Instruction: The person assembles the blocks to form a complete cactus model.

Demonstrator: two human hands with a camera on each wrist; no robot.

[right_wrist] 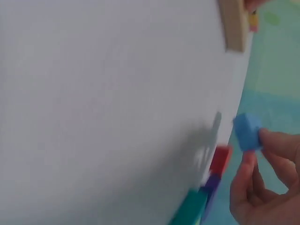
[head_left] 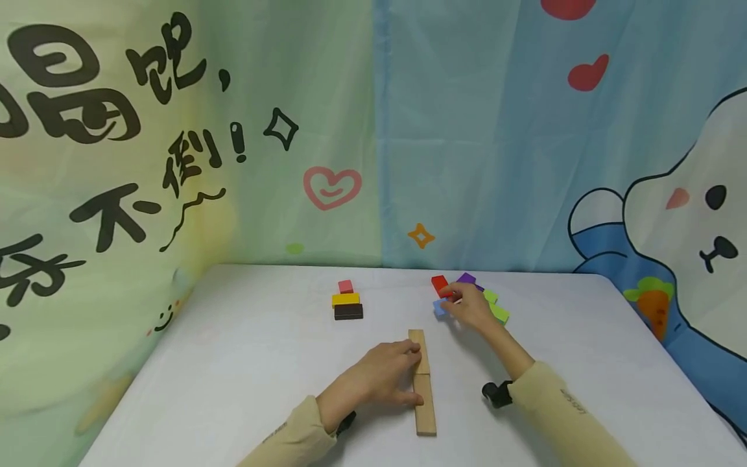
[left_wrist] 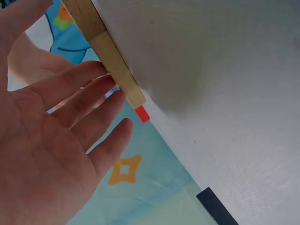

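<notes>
My right hand (head_left: 471,309) pinches a small blue block (right_wrist: 247,132) between thumb and fingertips; in the right wrist view it is held up off the table. Two plain wooden blocks (head_left: 426,415) lie end to end in a line running away from me. Along their left side rests my left hand (head_left: 382,373), its fingers fairly straight and the tips touching the wood (left_wrist: 115,63). A red block (head_left: 440,285) and a purple block (head_left: 466,278) are just beyond the right hand. Light green blocks (head_left: 498,312) lie to its right.
At the back left, a black block (head_left: 348,312), a yellow block (head_left: 345,299) and a pink block (head_left: 345,286) stand one behind another. A teal block (right_wrist: 190,208) shows in the right wrist view. A printed curtain (head_left: 467,162) hangs behind the white table (head_left: 233,363).
</notes>
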